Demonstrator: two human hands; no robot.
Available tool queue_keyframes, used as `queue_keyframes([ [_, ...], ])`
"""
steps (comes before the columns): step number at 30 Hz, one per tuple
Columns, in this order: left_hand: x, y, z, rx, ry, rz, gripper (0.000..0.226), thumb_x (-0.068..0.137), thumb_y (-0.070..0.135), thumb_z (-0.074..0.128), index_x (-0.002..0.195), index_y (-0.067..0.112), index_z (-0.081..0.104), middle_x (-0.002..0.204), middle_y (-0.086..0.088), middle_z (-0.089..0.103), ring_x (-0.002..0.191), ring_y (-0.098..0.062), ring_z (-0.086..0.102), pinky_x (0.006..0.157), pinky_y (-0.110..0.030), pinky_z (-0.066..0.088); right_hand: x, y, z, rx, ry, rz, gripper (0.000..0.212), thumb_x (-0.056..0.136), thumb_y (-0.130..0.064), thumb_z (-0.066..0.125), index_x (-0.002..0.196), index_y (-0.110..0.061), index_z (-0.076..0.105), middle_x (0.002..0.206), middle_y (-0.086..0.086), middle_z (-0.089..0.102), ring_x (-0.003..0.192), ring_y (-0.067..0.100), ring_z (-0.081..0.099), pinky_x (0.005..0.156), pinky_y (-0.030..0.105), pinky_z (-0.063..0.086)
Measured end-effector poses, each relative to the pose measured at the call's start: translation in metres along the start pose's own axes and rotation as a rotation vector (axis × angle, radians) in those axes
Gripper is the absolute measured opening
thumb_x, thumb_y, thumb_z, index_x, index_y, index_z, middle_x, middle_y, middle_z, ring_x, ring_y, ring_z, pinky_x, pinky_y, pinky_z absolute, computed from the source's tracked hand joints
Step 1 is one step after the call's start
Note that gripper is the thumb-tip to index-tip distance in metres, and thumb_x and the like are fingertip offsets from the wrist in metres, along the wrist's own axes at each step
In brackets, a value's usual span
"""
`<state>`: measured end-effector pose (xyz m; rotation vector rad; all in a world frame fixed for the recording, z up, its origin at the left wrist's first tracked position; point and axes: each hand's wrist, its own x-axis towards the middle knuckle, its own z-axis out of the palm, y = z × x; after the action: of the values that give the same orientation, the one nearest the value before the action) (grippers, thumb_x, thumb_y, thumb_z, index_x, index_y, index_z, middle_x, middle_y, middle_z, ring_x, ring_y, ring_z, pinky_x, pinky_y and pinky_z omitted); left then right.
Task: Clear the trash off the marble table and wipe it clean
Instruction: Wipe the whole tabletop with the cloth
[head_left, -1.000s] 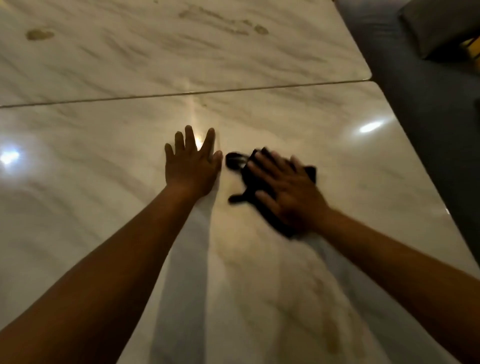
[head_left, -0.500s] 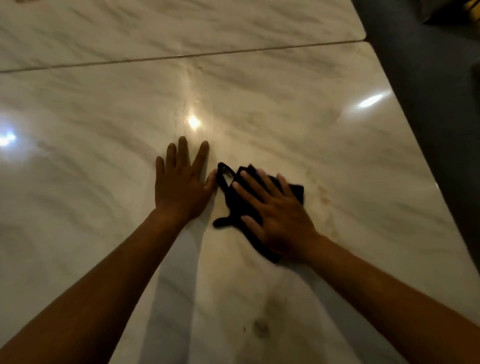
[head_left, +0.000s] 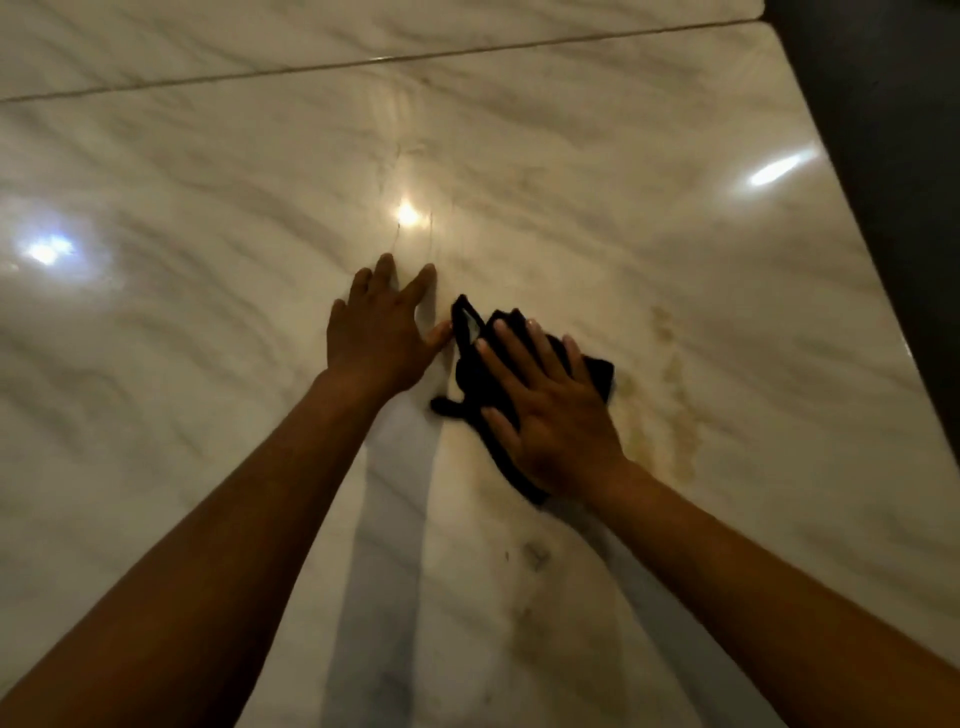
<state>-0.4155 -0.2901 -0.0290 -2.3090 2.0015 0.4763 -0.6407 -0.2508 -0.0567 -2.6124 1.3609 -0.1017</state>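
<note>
Head view looks down on the glossy white marble counter (head_left: 218, 338) with grey veins, and no trash shows on it, so the job looks to be at its wiping stage. At the middle of the frame the right hand (head_left: 545, 410) lies flat, fingers straight and spread, pressing the crumpled black cloth (head_left: 470, 369) onto the stone. Just left of it the left hand (head_left: 382, 332) is also flat and wide on the bare surface, thumb tip almost touching the cloth's looped edge; it holds nothing and seems only to brace.

Against half a second ago, hands and cloth keep nearly the same pose, yet the seam (head_left: 363, 65) between slabs sits higher in the frame, so the view has tipped nearer. That brings into sight yellowish smears (head_left: 675, 405) right of the cloth and dark smudges (head_left: 535, 556) below it. These patches are not yet wiped, so I judge the cleaning unfinished, with the cloth well placed to sweep rightward next.
</note>
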Motion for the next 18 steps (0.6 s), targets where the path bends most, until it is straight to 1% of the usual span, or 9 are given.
queue_keyframes([
  [2, -0.002, 0.000, -0.002, 0.013, -0.018, 0.002, 0.079, 0.092, 0.071, 0.040, 0.158, 0.038, 0.013, 0.167, -0.010, 0.004, 0.153, -0.034, 0.008, 0.115, -0.059, 0.029, -0.001, 0.016, -0.004, -0.012, -0.031, -0.079, 0.064, 0.100, -0.054, 0.031, 0.159, -0.030, 0.019, 0.167, -0.002, 0.010, 0.155, 0.025, 0.005, 0.122, 0.053, 0.011],
  [3, -0.005, 0.000, -0.002, 0.012, -0.025, 0.001, 0.079, 0.092, 0.071, 0.042, 0.158, 0.038, 0.013, 0.167, -0.010, 0.005, 0.153, -0.034, 0.008, 0.115, -0.060, 0.029, 0.010, 0.028, -0.007, -0.028, -0.028, -0.070, 0.064, 0.099, -0.054, 0.031, 0.158, -0.030, 0.022, 0.167, -0.002, 0.012, 0.154, 0.025, 0.008, 0.120, 0.053, 0.013],
  [5, -0.014, -0.001, -0.002, 0.003, -0.020, -0.006, 0.078, 0.092, 0.070, 0.045, 0.157, 0.039, 0.015, 0.167, -0.010, 0.007, 0.152, -0.035, 0.011, 0.114, -0.061, 0.030, 0.042, 0.053, -0.015, -0.033, 0.010, 0.055, 0.066, 0.097, -0.055, 0.027, 0.157, -0.030, 0.025, 0.167, -0.001, 0.016, 0.154, 0.026, 0.012, 0.119, 0.053, 0.015],
  [7, -0.028, -0.003, 0.001, -0.001, -0.013, -0.016, 0.077, 0.092, 0.070, 0.045, 0.157, 0.039, 0.016, 0.166, -0.010, 0.009, 0.151, -0.036, 0.012, 0.113, -0.061, 0.031, 0.065, 0.067, -0.021, 0.000, 0.022, 0.242, 0.066, 0.098, -0.055, 0.025, 0.158, -0.027, 0.022, 0.167, 0.001, 0.013, 0.154, 0.029, 0.010, 0.121, 0.053, 0.011],
  [9, -0.048, -0.007, 0.007, 0.019, -0.009, -0.025, 0.076, 0.093, 0.070, 0.042, 0.157, 0.039, 0.014, 0.166, -0.010, 0.008, 0.151, -0.036, 0.013, 0.112, -0.061, 0.032, 0.065, 0.055, -0.015, 0.033, 0.040, 0.353, 0.066, 0.101, -0.053, 0.028, 0.159, -0.025, 0.016, 0.168, 0.003, 0.008, 0.154, 0.031, 0.006, 0.122, 0.054, 0.006],
  [10, -0.060, -0.009, 0.010, 0.031, -0.008, -0.026, 0.076, 0.094, 0.070, 0.039, 0.158, 0.039, 0.013, 0.167, -0.010, 0.007, 0.151, -0.036, 0.012, 0.112, -0.062, 0.031, 0.054, 0.041, -0.011, 0.045, 0.054, 0.351, 0.067, 0.101, -0.053, 0.028, 0.160, -0.025, 0.015, 0.168, 0.004, 0.008, 0.154, 0.031, 0.006, 0.122, 0.054, 0.006],
  [13, -0.095, -0.018, 0.021, 0.040, -0.011, -0.033, 0.073, 0.096, 0.070, 0.032, 0.158, 0.040, 0.007, 0.167, -0.010, 0.003, 0.152, -0.036, 0.008, 0.115, -0.062, 0.026, -0.014, -0.031, 0.003, 0.062, 0.069, 0.198, 0.067, 0.098, -0.051, 0.032, 0.159, -0.024, 0.020, 0.167, 0.004, 0.012, 0.154, 0.031, 0.008, 0.121, 0.055, 0.011],
  [15, -0.121, -0.025, 0.028, 0.043, -0.019, -0.034, 0.072, 0.097, 0.067, 0.029, 0.158, 0.040, 0.003, 0.168, -0.010, 0.000, 0.153, -0.036, 0.005, 0.117, -0.061, 0.022, -0.077, -0.082, 0.013, 0.070, 0.015, 0.074, 0.067, 0.100, -0.052, 0.034, 0.159, -0.025, 0.019, 0.168, 0.002, 0.008, 0.155, 0.029, 0.003, 0.121, 0.055, 0.010],
  [18, -0.159, -0.039, 0.039, 0.061, -0.015, -0.027, 0.070, 0.098, 0.065, 0.027, 0.158, 0.039, 0.001, 0.167, -0.012, -0.001, 0.152, -0.037, 0.005, 0.117, -0.062, 0.022, -0.136, -0.104, 0.018, 0.025, -0.068, -0.114, 0.070, 0.098, -0.054, 0.039, 0.159, -0.027, 0.017, 0.168, -0.001, 0.006, 0.155, 0.026, 0.000, 0.122, 0.055, 0.008],
])
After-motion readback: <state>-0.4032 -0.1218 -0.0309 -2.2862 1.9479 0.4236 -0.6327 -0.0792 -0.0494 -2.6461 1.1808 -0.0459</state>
